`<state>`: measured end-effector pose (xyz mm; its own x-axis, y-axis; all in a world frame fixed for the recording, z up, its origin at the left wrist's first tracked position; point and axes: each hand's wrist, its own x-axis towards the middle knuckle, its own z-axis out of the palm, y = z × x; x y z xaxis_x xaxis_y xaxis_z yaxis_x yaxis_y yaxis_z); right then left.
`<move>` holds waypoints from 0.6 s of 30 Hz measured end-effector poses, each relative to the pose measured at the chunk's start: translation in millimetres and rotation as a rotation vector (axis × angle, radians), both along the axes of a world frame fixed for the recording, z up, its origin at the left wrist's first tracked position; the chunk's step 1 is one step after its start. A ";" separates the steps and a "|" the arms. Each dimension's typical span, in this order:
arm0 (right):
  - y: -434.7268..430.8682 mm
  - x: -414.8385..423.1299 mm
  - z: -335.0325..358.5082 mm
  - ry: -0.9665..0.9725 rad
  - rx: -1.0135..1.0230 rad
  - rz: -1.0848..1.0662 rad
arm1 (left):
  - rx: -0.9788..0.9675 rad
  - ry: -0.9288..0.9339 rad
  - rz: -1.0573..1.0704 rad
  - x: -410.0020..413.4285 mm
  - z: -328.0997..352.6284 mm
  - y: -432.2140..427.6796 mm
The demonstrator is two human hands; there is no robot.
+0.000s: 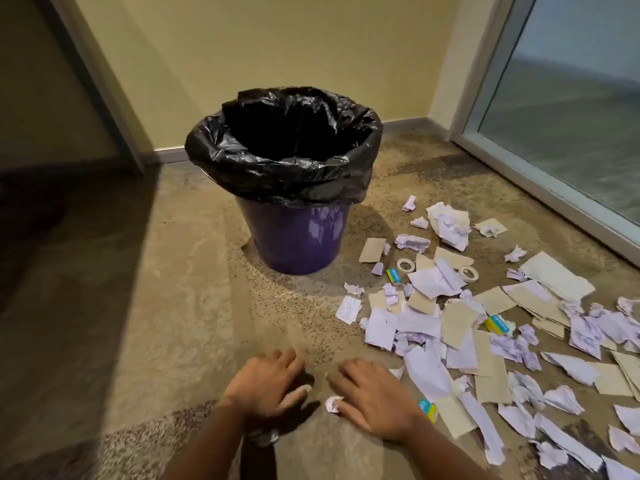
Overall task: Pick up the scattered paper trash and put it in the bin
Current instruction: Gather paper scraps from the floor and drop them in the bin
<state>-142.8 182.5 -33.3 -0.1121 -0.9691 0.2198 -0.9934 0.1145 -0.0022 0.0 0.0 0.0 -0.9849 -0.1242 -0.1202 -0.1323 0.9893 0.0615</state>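
Head view, floor-level scene. At far left, a dark door frame (104, 98) borders the speckled floor (156, 306). The left hand (266, 386) is palm down low over the floor, its fingers relaxed and slightly apart, clasping nothing. Behind it, against the yellow wall (277, 46), stands the purple bin (294, 237), upright, with a black liner bag (284, 174) folded over its rim; the interior is too dark to show any contents. Between the two hands lies a small crumpled paper ball (333, 404), just beside the thumb of the right hand (375, 400); whether they touch cannot be told. The right hand is also palm down, fingers spread apart and holding nothing. To the right of the bin and hands, the scattered paper trash (422, 372) covers the floor: white and lilac torn sheets, crumpled wads and tan cardboard pieces (457, 323), overlapping in places. Among them lie two tape rolls (406, 265) and small blue-and-yellow boxes (497, 324). At far right, a framed glass door (571, 116) closes the corner.
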 end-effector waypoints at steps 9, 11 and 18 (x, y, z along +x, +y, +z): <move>-6.5 9.3 0.3 0.060 0.065 0.098 | 0.032 -0.166 -0.468 43.2 -9.9 -4.2; -6.0 10.4 2.1 0.002 0.131 0.030 | 0.095 -0.209 -0.329 44.4 -11.4 -1.7; -18.4 11.0 1.2 -0.552 0.167 -0.220 | 0.602 -0.093 0.445 15.2 -1.4 5.3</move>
